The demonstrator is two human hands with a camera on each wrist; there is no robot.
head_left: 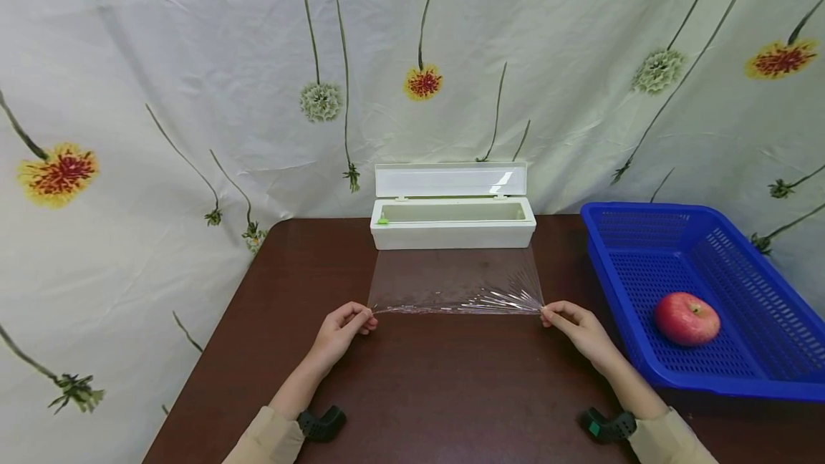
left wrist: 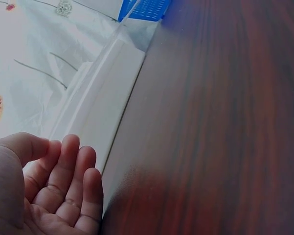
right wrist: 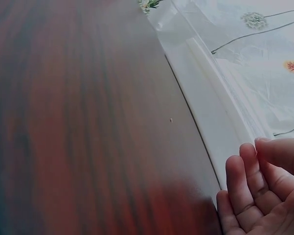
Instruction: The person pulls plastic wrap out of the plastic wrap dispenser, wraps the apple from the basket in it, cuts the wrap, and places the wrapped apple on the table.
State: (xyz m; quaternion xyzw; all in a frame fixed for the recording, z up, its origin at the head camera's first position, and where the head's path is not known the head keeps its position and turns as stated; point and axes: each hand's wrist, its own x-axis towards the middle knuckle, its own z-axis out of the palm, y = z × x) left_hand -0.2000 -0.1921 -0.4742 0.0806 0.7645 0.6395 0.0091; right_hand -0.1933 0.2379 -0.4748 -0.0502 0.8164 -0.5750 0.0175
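2 front corners of clear film (head_left: pixel 451 274) are pinched: L hand (head_left: pixel 344 328) has a thumb-&-finger grip on the L corner, R hand (head_left: pixel 579 330) likewise on the R. Film runs from the front of the white box (head_left: pixel 453 236) at the back of the brown tabletop (head_left: pixel 451 392), w/ creases fanning out nr the R hand. Box lid (head_left: pixel 445 180) is up. Blue basket (head_left: pixel 649 272) on R side holds 1 red apple (head_left: pixel 687 319); floral cloth (head_left: pixel 225 56) hangs behind.

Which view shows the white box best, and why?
The head view: the white box shows whole, its lid raised. Both wrist views show it at an angle, partly behind the left hand and right hand respectively.
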